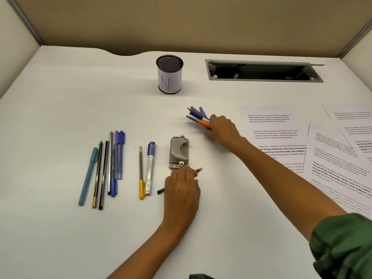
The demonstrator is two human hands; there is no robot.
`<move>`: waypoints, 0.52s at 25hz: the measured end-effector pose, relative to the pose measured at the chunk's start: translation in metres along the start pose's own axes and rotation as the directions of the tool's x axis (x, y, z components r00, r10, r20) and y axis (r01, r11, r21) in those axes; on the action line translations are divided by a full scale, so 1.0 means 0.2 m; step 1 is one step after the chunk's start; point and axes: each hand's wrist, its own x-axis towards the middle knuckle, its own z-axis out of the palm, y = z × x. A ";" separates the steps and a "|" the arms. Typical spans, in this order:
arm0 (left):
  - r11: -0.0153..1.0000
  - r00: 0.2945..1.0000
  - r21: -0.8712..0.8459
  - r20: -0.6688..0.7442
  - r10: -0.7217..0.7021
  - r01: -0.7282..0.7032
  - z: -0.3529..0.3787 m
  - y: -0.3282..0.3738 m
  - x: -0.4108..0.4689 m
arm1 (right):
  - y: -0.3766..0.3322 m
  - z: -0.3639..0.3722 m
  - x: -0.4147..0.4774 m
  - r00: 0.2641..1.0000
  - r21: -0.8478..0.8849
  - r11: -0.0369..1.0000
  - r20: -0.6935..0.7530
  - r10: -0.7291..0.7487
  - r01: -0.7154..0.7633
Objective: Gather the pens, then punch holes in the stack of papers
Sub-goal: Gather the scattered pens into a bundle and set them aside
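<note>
Partway through the pens, papers untouched

Loosely fanned, the bundle of pens (198,117) in the right hand (220,127) looks the likeliest thing to fail. Its fingers are clenched round one end only and the tips splay toward the back edge, so adding more could let one slide out. The left hand (182,188), palm down near the middle of the tabletop (60,97), pinches a dark pencil (198,169) just in front of the hole punch (179,153). A careless lift might knock the punch. The right arm reaches forward across the papers (281,137), which lie spread along the right edge, not squared. Punched as they lie, their holes would not line up. More loose pens (118,154) wait toward the left edge, and the cup (169,74) stands near the back edge.
</note>
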 end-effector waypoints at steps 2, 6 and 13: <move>0.987 0.992 0.106 0.030 -0.120 0.117 -0.04 -0.04 0.01 | 0.03 -0.02 -0.04 0.999 0.143 0.989 0.020 0.038 -0.041; 0.952 0.983 0.269 0.062 -0.170 0.147 -0.09 -0.09 0.02 | 0.08 -0.02 -0.16 0.993 0.408 0.907 0.001 0.118 -0.108; 0.899 0.974 0.418 0.116 -0.195 0.130 -0.15 -0.11 0.05 | -0.02 0.01 -0.45 0.976 0.731 0.675 -0.053 0.210 -0.105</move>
